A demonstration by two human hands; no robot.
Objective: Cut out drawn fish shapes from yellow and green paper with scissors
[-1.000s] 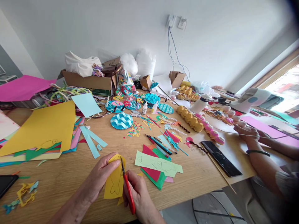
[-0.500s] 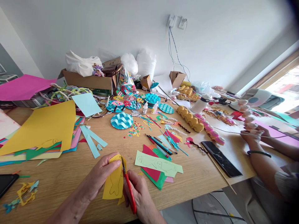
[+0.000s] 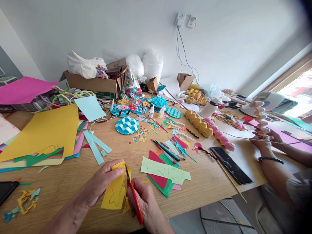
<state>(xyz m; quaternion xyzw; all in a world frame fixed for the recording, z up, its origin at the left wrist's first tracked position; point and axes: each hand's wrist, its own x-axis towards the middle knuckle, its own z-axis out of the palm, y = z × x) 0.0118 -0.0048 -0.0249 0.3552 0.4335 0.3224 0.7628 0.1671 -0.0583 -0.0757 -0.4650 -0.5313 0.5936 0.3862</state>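
My left hand [image 3: 108, 177] pinches the top of a yellow paper piece [image 3: 113, 196] that has a fish outline drawn on it. Red-handled scissors [image 3: 136, 203] are gripped in my right hand [image 3: 147, 203], their blades pointing up at the paper's upper right edge. A narrow yellow offcut [image 3: 126, 204] hangs beside the blades. Just right of my hands lies a pale green strip [image 3: 168, 170] with pencilled fish, on top of red and green paper pieces. Pencils [image 3: 168, 151] rest behind it.
Yellow sheets [image 3: 51, 126] are stacked at left, near paper scraps [image 3: 28, 201]. Blue decorated discs [image 3: 126, 125] and glue bottles [image 3: 151, 112] stand farther back. At right are a black phone [image 3: 230, 165], a wooden stick [image 3: 231, 180] and another person's hands [image 3: 262, 141] holding an egg-carton strip [image 3: 260, 120].
The yellow paper has tilted and shifted slightly left in my left hand. The scissor blades now lean further left. At right, the other person's egg-carton strip has turned.
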